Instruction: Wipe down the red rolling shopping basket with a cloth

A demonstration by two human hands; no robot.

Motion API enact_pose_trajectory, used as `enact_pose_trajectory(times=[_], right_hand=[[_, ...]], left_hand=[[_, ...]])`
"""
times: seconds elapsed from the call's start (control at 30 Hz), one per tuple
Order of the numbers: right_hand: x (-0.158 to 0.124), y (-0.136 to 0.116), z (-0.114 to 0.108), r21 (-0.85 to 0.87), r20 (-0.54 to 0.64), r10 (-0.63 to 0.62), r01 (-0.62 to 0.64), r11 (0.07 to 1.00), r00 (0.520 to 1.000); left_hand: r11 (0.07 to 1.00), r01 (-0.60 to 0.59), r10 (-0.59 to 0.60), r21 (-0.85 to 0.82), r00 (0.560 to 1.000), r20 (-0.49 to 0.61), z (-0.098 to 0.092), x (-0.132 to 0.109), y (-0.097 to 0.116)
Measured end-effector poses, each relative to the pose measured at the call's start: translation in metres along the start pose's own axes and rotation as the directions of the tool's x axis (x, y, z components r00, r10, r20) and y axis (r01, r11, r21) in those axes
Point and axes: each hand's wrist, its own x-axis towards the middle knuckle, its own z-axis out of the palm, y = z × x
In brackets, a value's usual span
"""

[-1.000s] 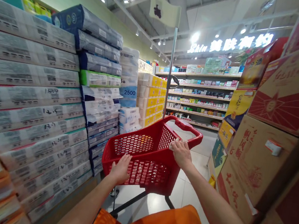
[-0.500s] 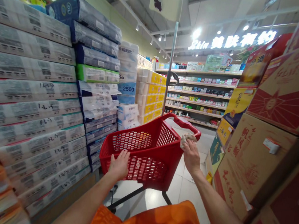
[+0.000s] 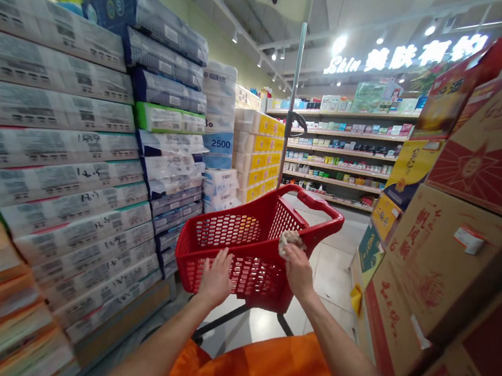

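Note:
A red plastic shopping cart with perforated walls stands sideways before me, its handle at the far right. My right hand is closed on a crumpled, pale cloth, which lies against the top rim at the cart's near right side. My left hand is over the near side wall, fingers stretched out and at the rim; whether its palm touches the wall I cannot tell. The cart's basket looks bare where its inside shows.
Stacked paper packs rise close on the left. Cartons are piled on the right. Behind the cart stands a metal pole with a flag. Stocked shelves line the back. Pale floor tiles run between.
My right hand has moved the cloth left along the cart rim, away from the handle corner. My left hand stays at the near wall. The view has shifted slightly.

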Motion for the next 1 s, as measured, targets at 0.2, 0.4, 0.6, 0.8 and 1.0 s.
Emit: enact_pose_trajectory(times=[0.2, 0.4, 0.6, 0.8, 1.0], right_hand=[[-0.044, -0.06, 0.02, 0.331, 0.161, 0.247, -0.288, 0.899, 0.955], [-0.052, -0.074, 0.01, 0.312, 0.259, -0.028, -0.056, 0.948, 0.966], [-0.034, -0.075, 0.02, 0.291, 0.253, -0.223, 0.146, 0.945, 0.941], [-0.009, -0.062, 0.057, 0.037, 0.164, -0.358, 0.357, 0.933, 0.919], [-0.069, -0.079, 0.098, 0.136, 0.288, -0.494, 0.476, 0.869, 0.82]], left_hand=[[0.193, 0.286, -0.094, -0.939, 0.958, 0.272, 0.024, -0.013, 0.05], [-0.409, 0.293, -0.131, -0.864, 0.919, 0.373, 0.024, -0.018, 0.053], [-0.063, 0.289, -0.193, -0.955, 0.935, 0.296, 0.015, -0.015, 0.025], [0.736, 0.22, -0.36, -0.641, 0.928, -0.095, -0.006, -0.014, -0.035], [0.929, 0.359, -0.354, 0.089, 0.933, -0.068, -0.006, -0.045, -0.088]])
